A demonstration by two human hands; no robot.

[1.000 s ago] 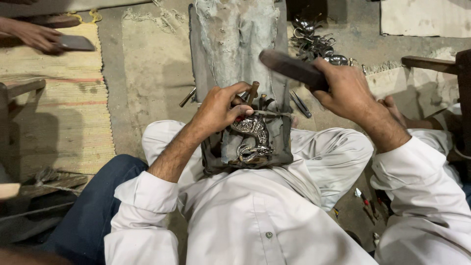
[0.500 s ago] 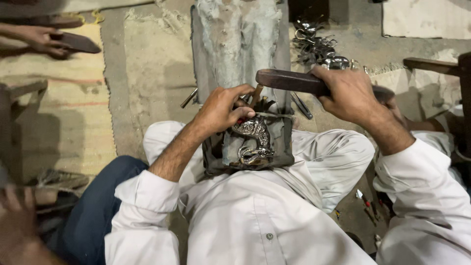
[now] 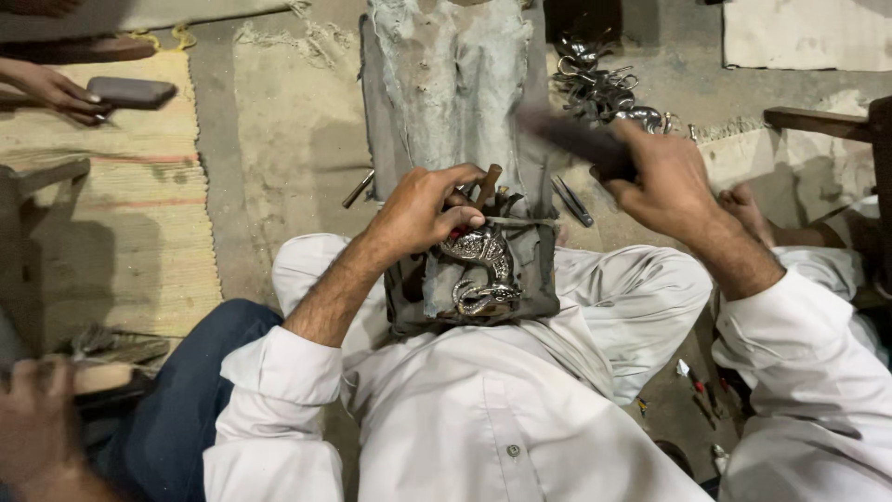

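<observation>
Left hand (image 3: 423, 209) pins a stiff curved silver metal ornament (image 3: 481, 270) at its top; right hand (image 3: 660, 177) grips a blurred, probably wooden, mallet (image 3: 576, 139)

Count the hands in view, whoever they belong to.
4. Left hand on the punch; right hand swinging the mallet; another person's hand top left; another bottom left. More may be out of frame.
</observation>
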